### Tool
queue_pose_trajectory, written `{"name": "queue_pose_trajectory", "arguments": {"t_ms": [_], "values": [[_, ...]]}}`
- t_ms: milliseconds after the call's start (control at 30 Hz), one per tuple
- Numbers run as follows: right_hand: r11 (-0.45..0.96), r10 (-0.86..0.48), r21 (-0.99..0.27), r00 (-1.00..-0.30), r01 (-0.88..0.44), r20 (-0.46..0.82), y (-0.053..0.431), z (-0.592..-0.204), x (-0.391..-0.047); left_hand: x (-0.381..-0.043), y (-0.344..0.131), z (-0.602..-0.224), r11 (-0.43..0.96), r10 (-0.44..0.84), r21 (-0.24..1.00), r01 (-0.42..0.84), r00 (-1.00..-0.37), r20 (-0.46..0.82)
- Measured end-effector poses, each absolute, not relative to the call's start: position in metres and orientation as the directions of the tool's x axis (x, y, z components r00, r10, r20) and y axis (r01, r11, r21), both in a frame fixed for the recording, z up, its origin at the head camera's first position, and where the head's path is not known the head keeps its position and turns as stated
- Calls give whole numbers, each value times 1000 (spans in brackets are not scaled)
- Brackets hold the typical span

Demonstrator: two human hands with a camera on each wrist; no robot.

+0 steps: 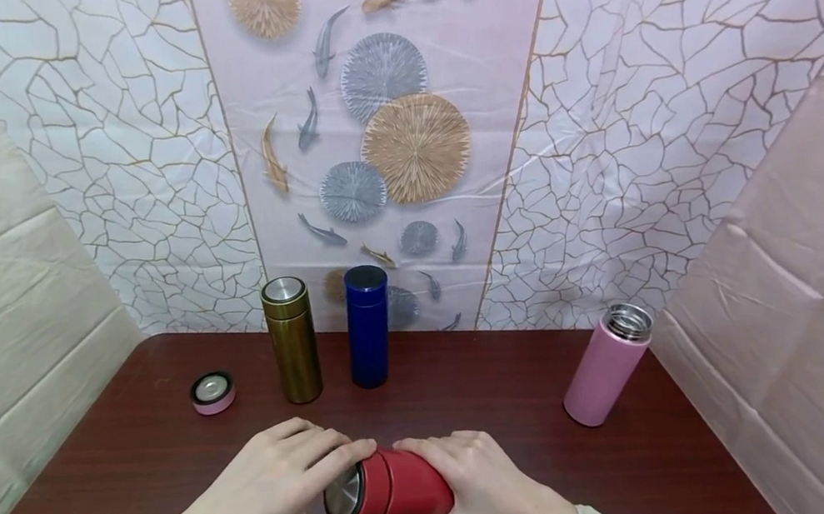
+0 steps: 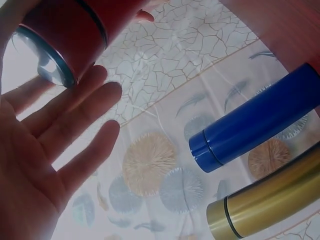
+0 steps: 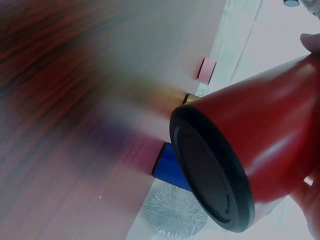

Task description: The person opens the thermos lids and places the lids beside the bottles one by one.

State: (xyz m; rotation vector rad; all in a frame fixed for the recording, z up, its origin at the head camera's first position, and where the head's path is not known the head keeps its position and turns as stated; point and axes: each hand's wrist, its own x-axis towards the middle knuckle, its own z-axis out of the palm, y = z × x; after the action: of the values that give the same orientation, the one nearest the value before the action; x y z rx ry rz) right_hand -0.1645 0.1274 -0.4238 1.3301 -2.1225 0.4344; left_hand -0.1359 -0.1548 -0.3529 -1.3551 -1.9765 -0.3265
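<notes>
A red thermos (image 1: 415, 488) is tilted on its side close over the near part of the table, its steel-topped lid (image 1: 344, 494) facing left. My right hand (image 1: 474, 485) grips its body, fingers over the top and thumb below. Around the lid end, my left hand (image 1: 278, 489) has its thumb below and index fingertip on top; its other fingers stand loosely spread in the left wrist view. The thermos's black base (image 3: 210, 170) shows in the right wrist view. The lid and body meet at a thin seam.
Behind the hands stand a gold thermos (image 1: 295, 345) and a blue thermos (image 1: 369, 328), both with lids on. An uncapped pink thermos (image 1: 605, 371) stands at the right. Its pink lid (image 1: 213, 393) lies upturned at the left of the dark red table (image 1: 470, 376). Patterned cloth hangs behind.
</notes>
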Motion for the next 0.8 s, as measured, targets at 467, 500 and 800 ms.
{"name": "queue_pose_trajectory", "arguments": {"t_ms": [467, 500, 800], "values": [[431, -711, 24, -323, -902, 624, 119, -422, -164, -135, -147, -354, 594, 598, -180, 784, -281, 750], [429, -714, 20, -326, -903, 620, 119, -423, -164, -134, -146, -354, 604, 598, -177, 777, -295, 745], [455, -689, 36, -326, -890, 648, 121, -424, -161, -133, -144, -354, 626, 612, -137, 767, -375, 696]]}}
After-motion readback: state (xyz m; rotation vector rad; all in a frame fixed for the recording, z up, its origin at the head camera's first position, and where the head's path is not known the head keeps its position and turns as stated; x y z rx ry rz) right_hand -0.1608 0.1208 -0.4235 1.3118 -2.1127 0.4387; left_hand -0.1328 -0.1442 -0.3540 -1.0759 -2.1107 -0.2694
